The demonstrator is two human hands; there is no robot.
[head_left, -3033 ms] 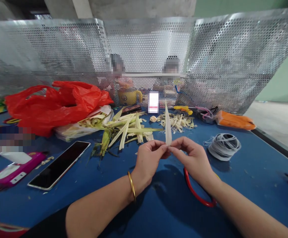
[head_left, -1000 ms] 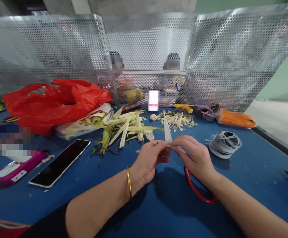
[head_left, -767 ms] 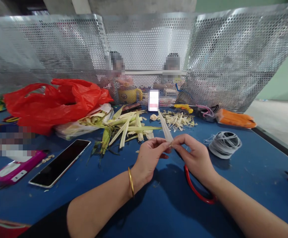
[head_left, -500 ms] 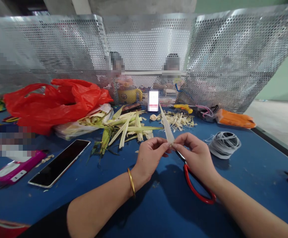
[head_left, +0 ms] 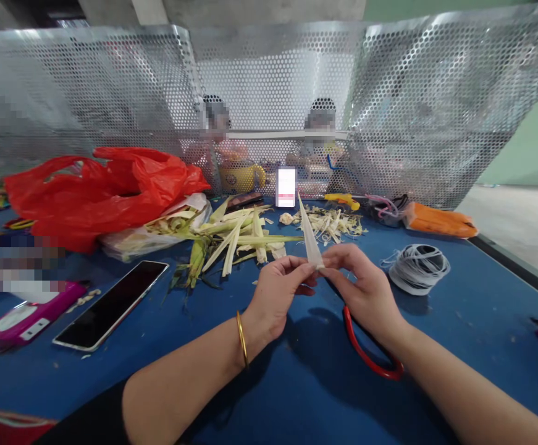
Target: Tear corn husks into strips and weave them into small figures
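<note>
A pale, pointed strip of corn husk (head_left: 311,238) stands upright between my two hands, its tip aimed away from me. The fingers of my left hand (head_left: 280,287) pinch its lower end from the left. From the right, my right hand (head_left: 364,281) pinches the same end, thumb against forefinger. Scissors with red handles (head_left: 365,358) lie beneath my right hand, which hides their blades. Beyond my left hand lies a heap of green and cream corn husks (head_left: 234,241). Small husk scraps (head_left: 336,224) are spread behind the strip.
On the blue table (head_left: 250,395) lie a black phone (head_left: 113,303), a purple device (head_left: 32,315) and a red plastic bag (head_left: 111,191) at left. A roll of white string (head_left: 419,269) and an orange packet (head_left: 440,220) are at right. A perforated metal screen (head_left: 273,80) stands behind; two people sit beyond.
My right hand has shifted slightly at the base of the husk strip and now covers the scissors' metal part. Both hands keep their pinch, and the rest looks the same.
</note>
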